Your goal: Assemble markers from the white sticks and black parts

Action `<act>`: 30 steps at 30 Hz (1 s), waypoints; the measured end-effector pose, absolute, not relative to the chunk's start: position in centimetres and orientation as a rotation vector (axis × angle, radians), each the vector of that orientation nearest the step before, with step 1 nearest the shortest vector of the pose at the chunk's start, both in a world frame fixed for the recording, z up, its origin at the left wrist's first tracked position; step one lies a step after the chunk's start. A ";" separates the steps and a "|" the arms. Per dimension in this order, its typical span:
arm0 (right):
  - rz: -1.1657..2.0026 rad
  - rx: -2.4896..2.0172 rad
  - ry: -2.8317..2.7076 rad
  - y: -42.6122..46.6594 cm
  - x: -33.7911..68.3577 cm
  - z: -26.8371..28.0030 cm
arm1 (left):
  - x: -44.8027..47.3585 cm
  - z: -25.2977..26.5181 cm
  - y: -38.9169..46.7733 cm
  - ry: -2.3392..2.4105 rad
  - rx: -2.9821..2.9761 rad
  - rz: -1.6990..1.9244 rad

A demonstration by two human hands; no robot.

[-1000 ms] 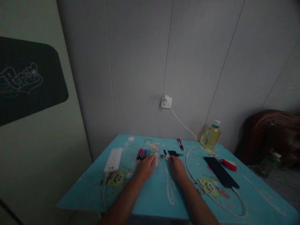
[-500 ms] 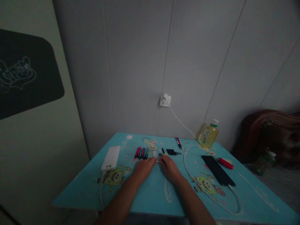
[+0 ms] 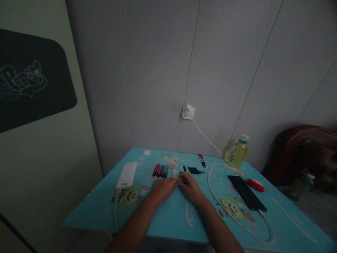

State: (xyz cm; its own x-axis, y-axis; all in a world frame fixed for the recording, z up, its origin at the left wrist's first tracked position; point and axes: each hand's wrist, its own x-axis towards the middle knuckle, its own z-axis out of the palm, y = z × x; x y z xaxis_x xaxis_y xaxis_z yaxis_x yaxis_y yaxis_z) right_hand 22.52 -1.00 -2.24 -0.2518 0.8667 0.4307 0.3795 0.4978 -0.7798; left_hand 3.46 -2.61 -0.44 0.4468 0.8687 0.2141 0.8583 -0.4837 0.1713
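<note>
My left hand [image 3: 163,189] and my right hand [image 3: 191,188] meet near the middle of the blue table [image 3: 168,225]. Both are closed, fingertips pinched close together around something small that I cannot make out. Just beyond them lie several thin white sticks [image 3: 175,172], perhaps pen refills, partly hidden by the fingers. Left of these is a row of red, blue and black pen barrels [image 3: 160,170]. Small black tube-like parts [image 3: 194,170] lie in a row to the right, with tiny dark coiled pieces [image 3: 202,172] beside them.
A red-and-black pen [image 3: 202,161] lies farther back. On the left is a white power bank [image 3: 126,175] with a cable. To the right are a black phone [image 3: 247,193] on a white charging cable [image 3: 210,182], a red-handled object [image 3: 255,185] and a bottle of yellow liquid [image 3: 237,153].
The hands have drawn slightly closer together, the right fingertips now over the left ones. The whole view has shifted a little; the things on the table stay in place.
</note>
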 end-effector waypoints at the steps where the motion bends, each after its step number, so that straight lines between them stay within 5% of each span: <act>1: 0.684 -1.057 -1.832 -0.8 22.7 -2.3 | 3.4 -0.3 -2.7 1.570 2.645 0.440; 30: 0.911 -1.093 -1.697 -1.3 22.6 -1.0 | 3.2 0.2 -3.3 1.629 2.492 0.596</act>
